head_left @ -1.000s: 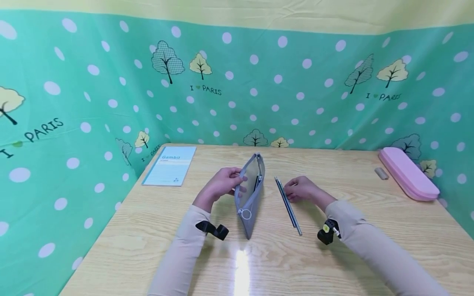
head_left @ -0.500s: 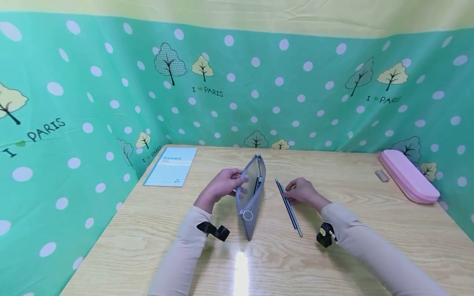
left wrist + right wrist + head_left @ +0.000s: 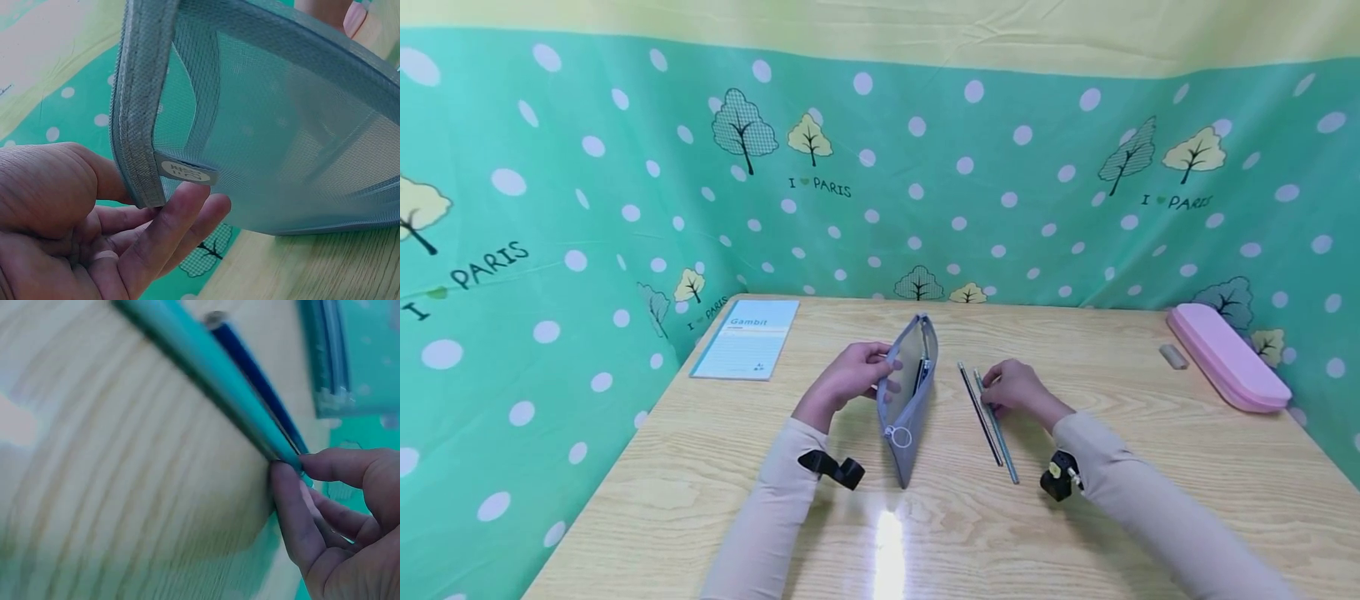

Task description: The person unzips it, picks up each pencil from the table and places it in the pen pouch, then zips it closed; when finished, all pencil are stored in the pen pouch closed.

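Note:
My left hand (image 3: 853, 371) pinches the rim of a grey see-through mesh zip pouch (image 3: 907, 450) that stands with its mouth apart. Inside it, several dark pencils (image 3: 921, 373) lean upright. In the left wrist view a small printed tag (image 3: 186, 172) shows beside the fingertips. To the pouch's right, my right hand (image 3: 1013, 386) pinches a teal pencil (image 3: 1006, 450) near its far end. A dark blue pencil (image 3: 981, 414) lies just left of the teal one on the table. In the right wrist view, thumb and fingertips meet on the teal pencil (image 3: 212, 369).
A light blue notebook (image 3: 747, 340) lies at the table's back left. At the far right sit a pink pencil case (image 3: 1228, 358) and a small grey eraser (image 3: 1172, 357). A green dotted curtain (image 3: 850, 217) rises behind the wooden table (image 3: 662, 500).
The right hand has taken the teal pencil and drawn it slightly right, so a gap now separates it from the dark blue one. The left hand and pouch have stayed put.

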A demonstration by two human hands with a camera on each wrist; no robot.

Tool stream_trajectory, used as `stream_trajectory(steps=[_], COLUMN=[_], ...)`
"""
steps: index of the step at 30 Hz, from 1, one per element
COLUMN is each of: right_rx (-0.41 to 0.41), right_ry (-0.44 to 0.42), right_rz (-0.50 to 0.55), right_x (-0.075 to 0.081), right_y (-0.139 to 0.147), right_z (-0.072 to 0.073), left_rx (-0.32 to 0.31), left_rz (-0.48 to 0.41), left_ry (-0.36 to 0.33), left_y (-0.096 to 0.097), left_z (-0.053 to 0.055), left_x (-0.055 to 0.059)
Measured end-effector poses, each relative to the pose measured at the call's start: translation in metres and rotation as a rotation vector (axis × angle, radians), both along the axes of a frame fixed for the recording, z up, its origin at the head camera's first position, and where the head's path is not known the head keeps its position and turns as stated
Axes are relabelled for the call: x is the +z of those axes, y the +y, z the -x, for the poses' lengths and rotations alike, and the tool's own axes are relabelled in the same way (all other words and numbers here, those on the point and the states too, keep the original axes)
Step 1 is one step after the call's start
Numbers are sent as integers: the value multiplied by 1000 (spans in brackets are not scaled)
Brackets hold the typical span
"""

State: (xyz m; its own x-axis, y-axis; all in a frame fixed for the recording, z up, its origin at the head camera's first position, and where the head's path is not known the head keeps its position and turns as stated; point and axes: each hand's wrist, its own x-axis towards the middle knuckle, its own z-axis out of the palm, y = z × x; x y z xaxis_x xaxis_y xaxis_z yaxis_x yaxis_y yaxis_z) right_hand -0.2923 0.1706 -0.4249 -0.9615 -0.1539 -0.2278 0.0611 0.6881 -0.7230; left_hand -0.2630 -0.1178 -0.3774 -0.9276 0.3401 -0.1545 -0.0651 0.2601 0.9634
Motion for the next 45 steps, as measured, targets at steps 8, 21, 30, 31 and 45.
stream_trajectory(steps=[8, 21, 30, 31, 45], right_rx=[-55, -117, -186, -194, -209], right_ry=[-109, 27, 98, 109, 196], right_rz=[382, 740, 862, 867, 824], right_x=[20, 52, 59, 60, 71], right_y=[24, 47, 47, 45, 19], right_z=[-1, -31, -40, -41, -44], left_rx=[2, 5, -4, -3, 6], left_rz=[-2, 1, -2, -1, 7], left_ry=[0, 2, 14, 13, -1], left_y=[2, 1, 2, 2, 1], left_z=[1, 0, 0, 0, 3], left_x=[-1, -2, 1, 1, 0])
